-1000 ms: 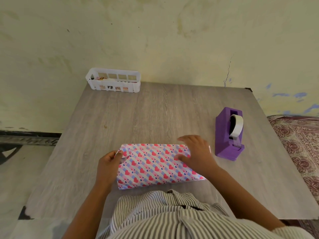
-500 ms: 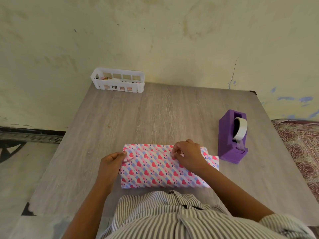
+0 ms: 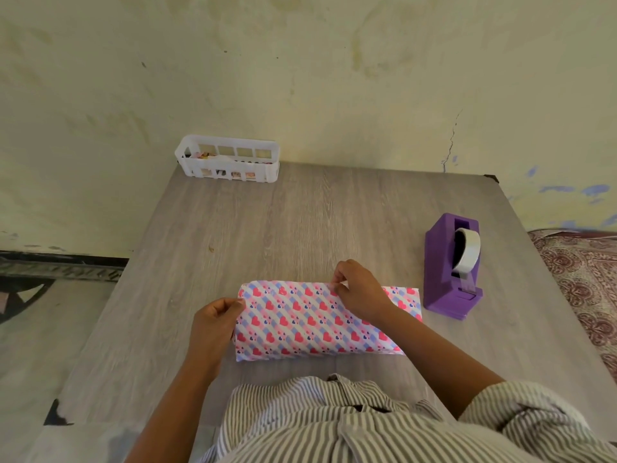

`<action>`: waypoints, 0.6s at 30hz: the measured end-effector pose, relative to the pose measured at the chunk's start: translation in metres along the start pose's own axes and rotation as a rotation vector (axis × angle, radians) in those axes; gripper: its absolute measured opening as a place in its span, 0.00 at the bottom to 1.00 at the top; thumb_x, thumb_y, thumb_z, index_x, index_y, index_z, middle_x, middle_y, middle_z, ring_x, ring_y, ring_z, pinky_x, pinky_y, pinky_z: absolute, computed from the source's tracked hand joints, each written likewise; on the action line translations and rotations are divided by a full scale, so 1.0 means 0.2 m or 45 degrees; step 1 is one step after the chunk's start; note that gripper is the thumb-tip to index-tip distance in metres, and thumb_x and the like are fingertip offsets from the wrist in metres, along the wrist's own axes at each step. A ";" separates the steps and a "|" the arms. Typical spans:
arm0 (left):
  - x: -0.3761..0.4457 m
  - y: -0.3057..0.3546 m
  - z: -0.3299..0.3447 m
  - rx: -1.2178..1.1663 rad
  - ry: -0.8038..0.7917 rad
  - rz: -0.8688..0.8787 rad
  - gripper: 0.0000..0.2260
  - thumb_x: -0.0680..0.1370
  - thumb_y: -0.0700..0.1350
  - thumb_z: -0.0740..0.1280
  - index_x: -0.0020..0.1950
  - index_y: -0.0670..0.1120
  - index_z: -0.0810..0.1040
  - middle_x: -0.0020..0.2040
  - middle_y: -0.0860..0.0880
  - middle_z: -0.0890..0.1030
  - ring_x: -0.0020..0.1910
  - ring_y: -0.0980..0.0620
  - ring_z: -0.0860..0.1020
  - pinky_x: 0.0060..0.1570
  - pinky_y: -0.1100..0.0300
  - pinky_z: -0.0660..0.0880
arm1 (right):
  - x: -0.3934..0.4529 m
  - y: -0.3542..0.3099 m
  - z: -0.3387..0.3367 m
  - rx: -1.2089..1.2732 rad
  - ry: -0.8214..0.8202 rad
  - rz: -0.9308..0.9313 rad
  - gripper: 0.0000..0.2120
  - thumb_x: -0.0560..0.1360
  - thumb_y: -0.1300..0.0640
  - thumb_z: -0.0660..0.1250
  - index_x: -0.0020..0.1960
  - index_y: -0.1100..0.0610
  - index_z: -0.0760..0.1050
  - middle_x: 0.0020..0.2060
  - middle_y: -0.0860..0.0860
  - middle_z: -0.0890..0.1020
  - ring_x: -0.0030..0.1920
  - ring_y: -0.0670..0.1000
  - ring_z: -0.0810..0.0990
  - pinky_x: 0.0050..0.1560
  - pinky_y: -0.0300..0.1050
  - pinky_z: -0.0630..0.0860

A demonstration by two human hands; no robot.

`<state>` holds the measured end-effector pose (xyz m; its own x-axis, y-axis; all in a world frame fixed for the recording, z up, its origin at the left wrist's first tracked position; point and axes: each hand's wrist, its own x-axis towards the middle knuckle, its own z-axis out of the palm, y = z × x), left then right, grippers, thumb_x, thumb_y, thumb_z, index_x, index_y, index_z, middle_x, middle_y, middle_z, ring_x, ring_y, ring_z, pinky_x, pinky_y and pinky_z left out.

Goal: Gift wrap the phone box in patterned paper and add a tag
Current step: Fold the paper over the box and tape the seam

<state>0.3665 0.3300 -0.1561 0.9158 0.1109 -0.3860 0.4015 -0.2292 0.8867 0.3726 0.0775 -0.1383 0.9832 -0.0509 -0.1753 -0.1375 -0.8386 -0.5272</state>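
Item one: the wrapped box [image 3: 320, 320], which I log as lying flat on the wooden table [image 3: 300, 222] near its front edge, long side running left to right, covered in patterned paper of pink hearts and blue-violet stripes. I see paper on every visible face; the box itself is hidden.

Item two: my left hand [image 3: 213, 324], at the parcel's left end. Thumb and fingers are curled against the paper there, gripping that end (whether it pinches a loose flap or only braces the end I cannot tell).

Item three: my right hand [image 3: 359, 290], on the far top edge of the parcel, a little right of centre. Its fingertips [image 3: 335, 285] are drawn together and pinch the paper at that edge; the wrist and forearm cross over the parcel's right half.

Item four: a purple tape dispenser [image 3: 450, 267], upright on the table just right of the parcel, apart from it, with a roll of clear tape seated in it.

Item five: a white slotted basket [image 3: 230, 162] at the table's far left corner, against the wall, holding small items too blurred for me to identify.

Item six: striped shirt [image 3: 334, 419], at the bottom of view.
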 end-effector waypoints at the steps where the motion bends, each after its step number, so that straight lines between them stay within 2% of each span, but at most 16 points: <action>1: 0.00 0.00 0.00 0.003 0.010 0.006 0.06 0.78 0.46 0.64 0.48 0.44 0.78 0.45 0.46 0.82 0.45 0.47 0.80 0.49 0.51 0.78 | 0.00 0.00 0.01 -0.006 -0.006 0.004 0.04 0.78 0.61 0.62 0.44 0.56 0.71 0.48 0.53 0.78 0.45 0.49 0.75 0.50 0.38 0.74; 7: 0.00 0.01 -0.01 -0.027 0.036 0.001 0.06 0.79 0.45 0.64 0.44 0.45 0.79 0.44 0.47 0.83 0.44 0.46 0.81 0.49 0.49 0.79 | 0.01 0.02 0.04 0.007 -0.003 0.025 0.06 0.78 0.63 0.60 0.43 0.57 0.71 0.44 0.54 0.80 0.44 0.52 0.77 0.50 0.44 0.77; 13: 0.01 -0.02 0.01 0.009 0.055 -0.006 0.07 0.79 0.48 0.62 0.49 0.45 0.77 0.46 0.46 0.81 0.46 0.45 0.80 0.48 0.52 0.77 | 0.01 0.02 0.05 0.033 0.002 0.051 0.06 0.79 0.62 0.59 0.43 0.56 0.70 0.44 0.53 0.80 0.44 0.50 0.78 0.50 0.40 0.75; 16: 0.01 -0.02 0.02 0.226 0.181 0.097 0.12 0.79 0.49 0.63 0.57 0.42 0.76 0.53 0.43 0.80 0.52 0.42 0.79 0.50 0.51 0.76 | 0.01 0.02 0.05 0.037 -0.001 0.052 0.06 0.79 0.61 0.60 0.43 0.55 0.70 0.44 0.53 0.81 0.43 0.49 0.77 0.48 0.38 0.74; 18: 0.00 0.00 0.03 0.481 0.313 0.315 0.17 0.78 0.48 0.65 0.62 0.40 0.73 0.59 0.41 0.77 0.57 0.42 0.77 0.54 0.49 0.74 | 0.02 0.02 0.05 0.041 -0.001 0.043 0.06 0.79 0.61 0.61 0.43 0.55 0.70 0.44 0.53 0.81 0.42 0.49 0.77 0.48 0.38 0.74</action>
<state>0.3664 0.3248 -0.1577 0.9728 0.2226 -0.0646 0.1899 -0.6057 0.7727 0.3739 0.0791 -0.1495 0.9778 -0.0785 -0.1944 -0.1745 -0.8184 -0.5475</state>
